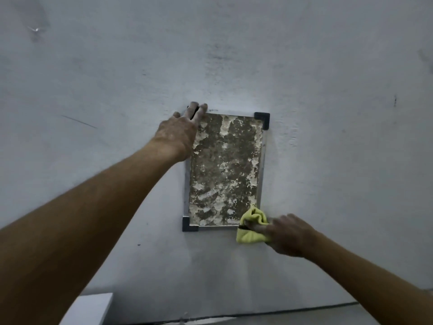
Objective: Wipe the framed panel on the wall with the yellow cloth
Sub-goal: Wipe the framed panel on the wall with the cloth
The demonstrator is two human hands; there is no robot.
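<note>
- A white block (89, 308) shows at the bottom left, at the foot of the wall (93, 78).
- The left hand (180, 134) lies flat against the wall at the upper left corner of the framed panel (225, 170), fingers (194, 109) spread and extended over the frame's top edge; its grip is apart and clasps nothing, only pressing.
- The framed panel hangs upright on the grey wall, a tall rectangle with a mottled brown and pale surface, a thin light frame and dark corner pieces; the top right corner piece (263, 119) and bottom left corner piece (189, 225) are in plain view.
- The yellow cloth (251, 227) is bunched at the panel's lower right corner, touching the frame and covering that corner.
- The right hand (288, 234) reaches in from the right, its grip clamped on the yellow cloth, holding it against the corner.
</note>
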